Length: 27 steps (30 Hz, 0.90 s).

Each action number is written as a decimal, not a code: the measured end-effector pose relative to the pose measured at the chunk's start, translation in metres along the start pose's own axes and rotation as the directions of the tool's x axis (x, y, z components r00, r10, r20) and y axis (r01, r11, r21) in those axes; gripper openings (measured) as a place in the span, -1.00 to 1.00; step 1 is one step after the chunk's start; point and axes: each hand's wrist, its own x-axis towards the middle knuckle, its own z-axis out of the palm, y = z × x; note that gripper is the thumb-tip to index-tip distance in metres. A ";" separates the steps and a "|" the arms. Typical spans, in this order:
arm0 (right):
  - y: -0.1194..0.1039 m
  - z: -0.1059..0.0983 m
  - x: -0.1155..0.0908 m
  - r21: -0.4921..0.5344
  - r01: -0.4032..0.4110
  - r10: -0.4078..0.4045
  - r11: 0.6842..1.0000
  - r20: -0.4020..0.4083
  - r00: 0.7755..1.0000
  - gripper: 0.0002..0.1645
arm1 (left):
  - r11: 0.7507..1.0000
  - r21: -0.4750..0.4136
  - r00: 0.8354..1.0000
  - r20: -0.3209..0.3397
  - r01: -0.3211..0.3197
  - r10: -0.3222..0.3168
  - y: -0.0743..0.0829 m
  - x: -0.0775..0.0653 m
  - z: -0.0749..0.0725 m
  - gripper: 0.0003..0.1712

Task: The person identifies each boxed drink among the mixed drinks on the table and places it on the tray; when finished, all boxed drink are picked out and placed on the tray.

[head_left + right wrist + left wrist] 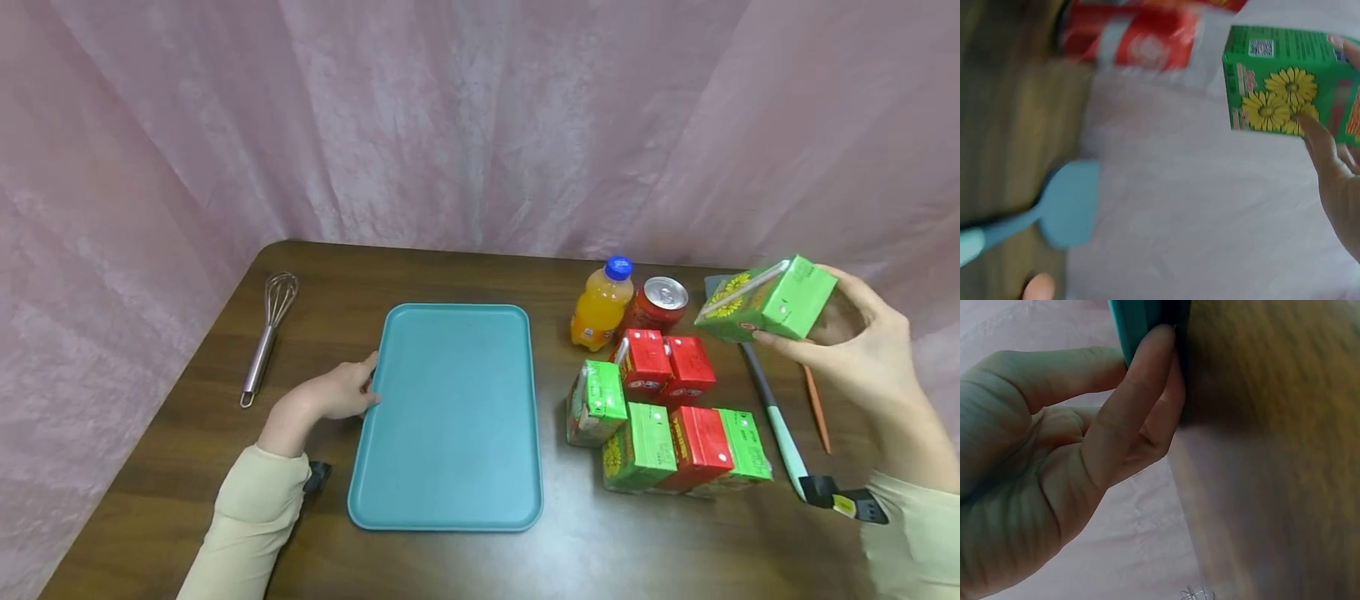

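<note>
My right hand (870, 342) grips a green drink carton (772, 296) by its end and holds it up over the back right of the table. Yellow flowers are printed on its side, and a straw in a white wrapper runs along it. At the left edge of a teal tray (450, 417), my left hand (337, 392) pinches the rim between thumb and fingers; in the left wrist view fingertips (1157, 347) curl under that edge. Green cartons (596, 400) and red cartons (645, 362) stand together right of the tray.
An orange drink bottle (602, 304) with a blue cap and a red can (658, 304) stand behind the cartons. A spatula (780, 433) and a thin brown-orange stick (816, 408) lie at the right. On the far left rests a whisk (268, 337). A pink curtain (480, 125) hangs behind the table.
</note>
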 end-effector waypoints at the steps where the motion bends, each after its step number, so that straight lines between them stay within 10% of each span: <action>1: -0.005 0.007 0.000 0.041 0.027 -0.026 0.999 -0.014 1.000 -0.03 | 1.000 -0.001 1.000 0.002 -0.002 0.002 0.000 -0.001 0.000 -0.14; 9: -0.043 0.066 -0.002 0.247 0.152 -0.155 0.957 -0.008 0.988 0.01 | 1.000 0.006 1.000 0.012 -0.008 0.008 0.004 -0.004 -0.002 -0.15; 21: -0.064 0.164 0.006 0.044 0.144 -0.149 0.989 0.139 0.979 -0.05 | 0.997 0.069 1.000 -0.011 0.017 -0.016 0.010 0.001 -0.007 -0.15; 27: -0.052 0.209 0.009 0.106 0.123 -0.144 0.987 0.228 0.963 -0.06 | 0.997 0.069 1.000 -0.004 0.017 -0.017 0.012 -0.001 -0.008 -0.15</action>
